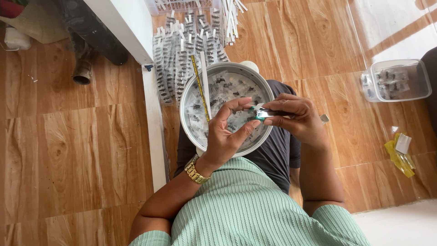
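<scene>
Seen from above, a person sits on a wood-patterned floor (68,146) with a round metal bowl (187,98) resting on the lap. The left hand (227,132), wearing a gold watch (195,172) at the wrist, rises from below the bowl with fingers curled, its thumb and forefinger pinching the left end of a small green-tipped piece (257,115). Just to the right of it, touching at the fingertips, the right hand (296,116) comes in from the opposite side, fingers pressed together around a slim silvery tool (273,112). The tool's long axis runs left to right, from the right hand toward the left, so the small piece sits between both hands, equally close to each. Beneath the hands, the bowl holds many little clear packets with dark contents. Beyond the hands, rows of similar packets (182,54) lie on the floor. Well off to the right of the right hand sit a clear plastic box (400,81) and some yellow wrappers (400,157).
</scene>
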